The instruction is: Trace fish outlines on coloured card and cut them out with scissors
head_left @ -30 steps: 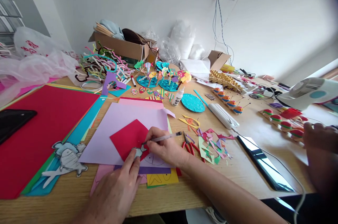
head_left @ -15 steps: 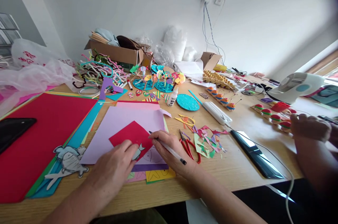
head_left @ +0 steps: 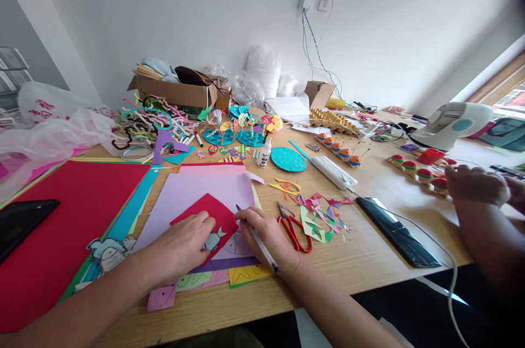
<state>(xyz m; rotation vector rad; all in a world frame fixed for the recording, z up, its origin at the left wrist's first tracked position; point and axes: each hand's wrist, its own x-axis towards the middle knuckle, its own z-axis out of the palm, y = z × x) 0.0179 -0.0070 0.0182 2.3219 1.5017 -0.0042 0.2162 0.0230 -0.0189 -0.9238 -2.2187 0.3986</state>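
My left hand (head_left: 191, 241) is curled over a sheet of red paper (head_left: 217, 208), thumb and fingertips closed against it. Between the thumb and forefinger shows a small grey-blue fish cutout (head_left: 213, 239), lying on the red sheet and partly hidden by the hand. A pen (head_left: 262, 248) with a clear barrel is gripped in my right hand (head_left: 262, 227), its dark tip up and to the left, just past the red sheet's right corner. Underneath lies lilac paper (head_left: 164, 222), with a drawn fish outline (head_left: 233, 245) near my right hand.
Red-handled pliers (head_left: 294, 230) and paper scraps (head_left: 324, 216) lie right of my hand. A glue bottle (head_left: 264, 154) stands behind, near a blue disc (head_left: 288, 159). Coloured sheets (head_left: 82, 206) and a phone (head_left: 24, 222) are left. Another person's hand (head_left: 476, 186) is at far right.
The view has shifted slightly. My left hand has moved back from the fish cutout, showing more of it. The pen tip has moved from the red sheet's edge to beside its corner.
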